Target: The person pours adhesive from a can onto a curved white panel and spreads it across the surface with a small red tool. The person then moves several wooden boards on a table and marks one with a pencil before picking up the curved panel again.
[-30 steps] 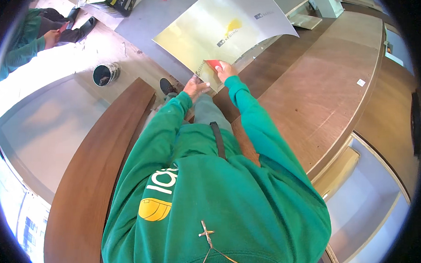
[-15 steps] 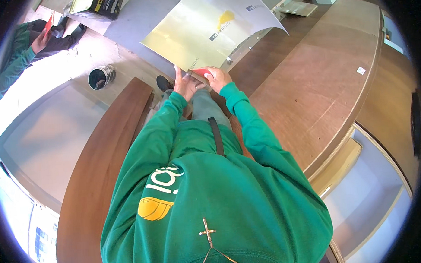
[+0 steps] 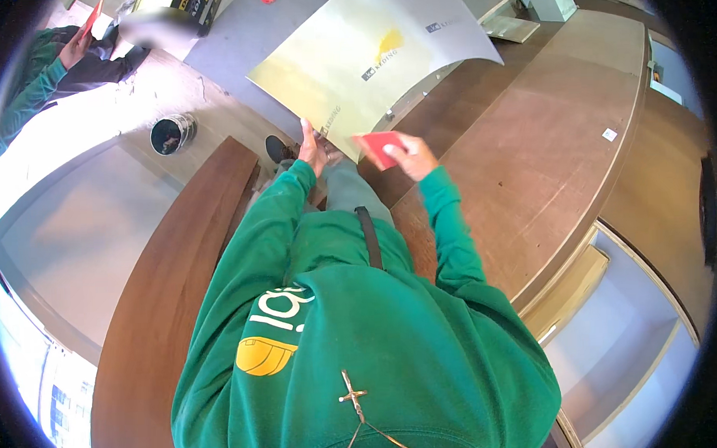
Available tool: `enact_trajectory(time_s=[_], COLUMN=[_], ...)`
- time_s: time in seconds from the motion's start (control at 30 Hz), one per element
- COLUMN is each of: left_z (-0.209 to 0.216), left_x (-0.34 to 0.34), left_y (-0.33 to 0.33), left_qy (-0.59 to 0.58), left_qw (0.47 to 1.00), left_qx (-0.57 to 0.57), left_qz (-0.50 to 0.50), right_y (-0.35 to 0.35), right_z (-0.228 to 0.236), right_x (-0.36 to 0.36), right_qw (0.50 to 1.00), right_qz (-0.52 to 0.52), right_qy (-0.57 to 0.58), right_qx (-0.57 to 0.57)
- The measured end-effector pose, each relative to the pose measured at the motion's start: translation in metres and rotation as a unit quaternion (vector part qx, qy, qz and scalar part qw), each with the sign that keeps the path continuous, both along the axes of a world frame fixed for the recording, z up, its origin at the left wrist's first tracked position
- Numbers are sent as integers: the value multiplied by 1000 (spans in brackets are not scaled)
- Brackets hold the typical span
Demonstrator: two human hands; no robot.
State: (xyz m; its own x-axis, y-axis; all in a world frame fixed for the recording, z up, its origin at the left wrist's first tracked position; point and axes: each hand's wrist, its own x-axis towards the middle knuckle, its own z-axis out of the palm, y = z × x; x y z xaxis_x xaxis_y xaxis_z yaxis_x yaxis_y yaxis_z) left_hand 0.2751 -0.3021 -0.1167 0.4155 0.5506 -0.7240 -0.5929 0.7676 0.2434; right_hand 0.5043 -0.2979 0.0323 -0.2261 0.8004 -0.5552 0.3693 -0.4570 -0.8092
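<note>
While in right hand — red piece

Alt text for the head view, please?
A person's right hand holds a flat red tool beside a yellow-patched pale sheet; the left hand is at the sheet's near edge. At upper left, a co-worker's hand holds a red piece.

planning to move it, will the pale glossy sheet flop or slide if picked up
The pale, glossy, thin sheet would probably flex: its lower right edge looks bowed, though the fisheye may exaggerate that. It seems light for its size, as its edges show little thickness. Its sheen hints at a smooth, perhaps slippery surface.
</note>
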Motion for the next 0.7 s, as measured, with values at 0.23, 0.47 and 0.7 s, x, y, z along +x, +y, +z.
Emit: enact_trajectory(time_s=[0.23, 0.47, 0.7], left_z=[19, 38, 62], left_x=[9, 8, -5], left_y=[12, 29, 36], left_qy=[112, 201, 337], left_qw=[993, 971, 919], left_qx=[41, 129, 203], left_qz=[17, 20, 22], right_y=[70, 109, 112], right_z=[-32, -75, -64], right_x=[49, 64, 67], right_qw=[955, 924, 949], right_qz=[-161, -152, -262], right_qy=[-135, -238, -21], right_qx=[208, 259, 174])
